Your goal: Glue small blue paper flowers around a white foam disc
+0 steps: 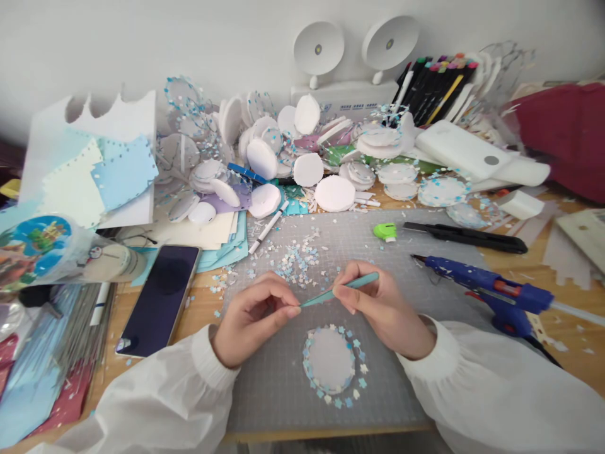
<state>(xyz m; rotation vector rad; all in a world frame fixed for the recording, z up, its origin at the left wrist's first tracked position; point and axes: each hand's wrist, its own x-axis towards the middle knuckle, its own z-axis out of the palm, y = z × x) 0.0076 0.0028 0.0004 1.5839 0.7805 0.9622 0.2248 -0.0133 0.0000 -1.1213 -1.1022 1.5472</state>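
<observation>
My right hand (373, 302) is closed around slim teal tweezers (352, 285), whose thin tip points left. Thumb and index finger of my left hand (259, 315) pinch together right at that tip. Whatever lies between them is too small to make out. Below both hands, a round white disc (331, 359) lies flat on the grey cutting mat (274, 391). Small blue and white flower or star shapes ring its edge, with a looser string of them (363, 383) along its right and lower side. A scatter of loose tiny shapes (302, 255) lies just beyond my hands.
A blue glue gun (491, 287), a black utility knife (467, 236) and a small green tool (385, 231) lie to the right. At left are a phone (161, 296) and bundled thin wires (85, 340). Piled white discs (262, 157) and markers (435, 88) line the back.
</observation>
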